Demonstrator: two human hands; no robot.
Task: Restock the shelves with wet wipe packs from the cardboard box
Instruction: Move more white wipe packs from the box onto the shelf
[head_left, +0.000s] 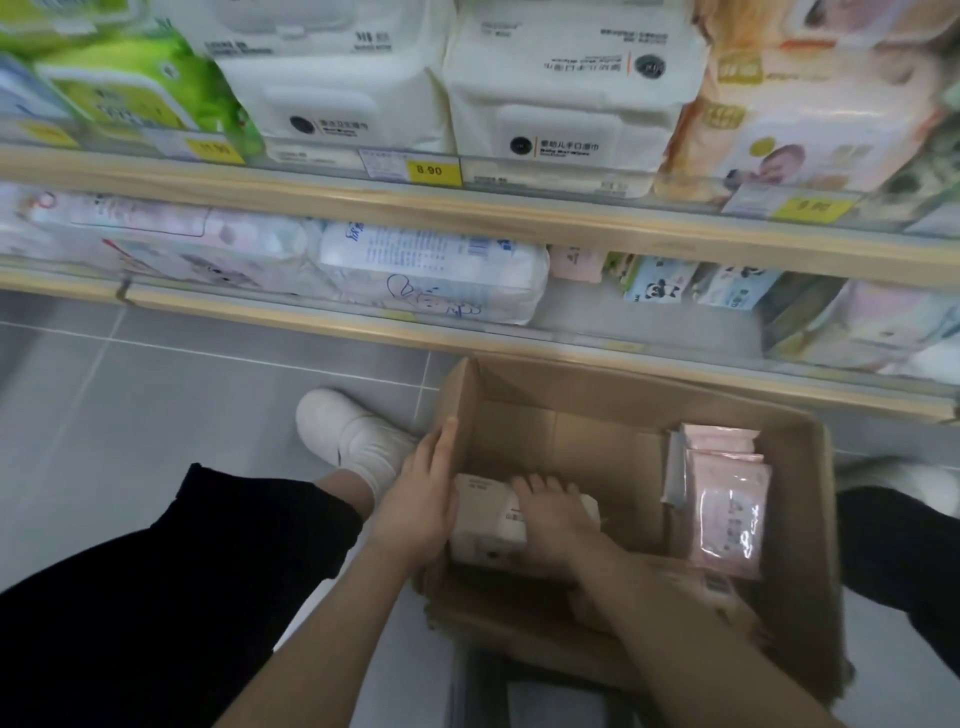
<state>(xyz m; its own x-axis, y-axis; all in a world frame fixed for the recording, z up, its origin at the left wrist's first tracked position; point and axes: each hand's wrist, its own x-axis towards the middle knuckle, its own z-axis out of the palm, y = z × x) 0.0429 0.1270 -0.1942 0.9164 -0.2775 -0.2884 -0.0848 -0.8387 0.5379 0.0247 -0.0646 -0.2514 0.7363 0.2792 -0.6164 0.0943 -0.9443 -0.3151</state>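
An open cardboard box (800, 519) stands on the floor in front of the shelves. Inside, at its left wall, lies a white wet wipe pack (488, 525). My right hand (553, 519) is down in the box with its fingers closed over the top of that pack. My left hand (421, 499) lies flat against the outside of the box's left wall, fingers together, holding nothing. Several pink wipe packs (727, 509) stand upright at the right side of the box.
The upper shelf (467, 208) holds white, green and orange wipe packs with yellow price tags. The lower shelf (363, 319) holds pink and blue packs, with a bare gap right of the blue pack. My legs and white shoe (337, 426) flank the box on grey tiles.
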